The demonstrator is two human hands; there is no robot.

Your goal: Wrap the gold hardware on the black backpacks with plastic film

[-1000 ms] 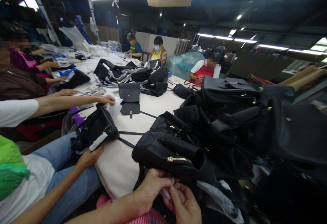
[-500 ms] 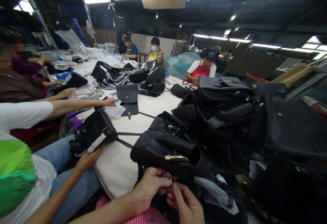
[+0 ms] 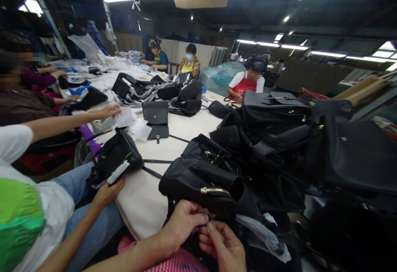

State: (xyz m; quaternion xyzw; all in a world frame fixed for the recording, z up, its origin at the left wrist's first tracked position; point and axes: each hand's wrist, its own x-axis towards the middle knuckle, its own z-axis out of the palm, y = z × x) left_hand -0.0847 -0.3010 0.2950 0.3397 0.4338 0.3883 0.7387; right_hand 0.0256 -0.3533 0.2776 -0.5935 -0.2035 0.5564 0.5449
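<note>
A black bag point(image 3: 198, 181) with a gold zipper lies at the table's near edge, in front of me. Just below that zipper, my left hand point(image 3: 186, 220) is closed in a pinch on a small dark piece with a bit of gold at the bag's lower edge. My right hand point(image 3: 221, 241) pinches at the same spot, its fingertips nearly touching the left thumb. What exactly lies between the fingertips is too small to tell. Crumpled translucent wrapping point(image 3: 263, 235) hangs over dark material to the right of my hands.
Black bags point(image 3: 273, 110) are heaped high on the right. On my left a person holds a black bag point(image 3: 116, 152) and white paper point(image 3: 124, 117). An open black bag point(image 3: 155, 113) lies on the white table point(image 3: 182, 127). More people work around the far side.
The neighbouring person's far hand has drawn back to the left with white paper. My hands stay at the same spot, with slight finger movement. The view has shifted slightly.
</note>
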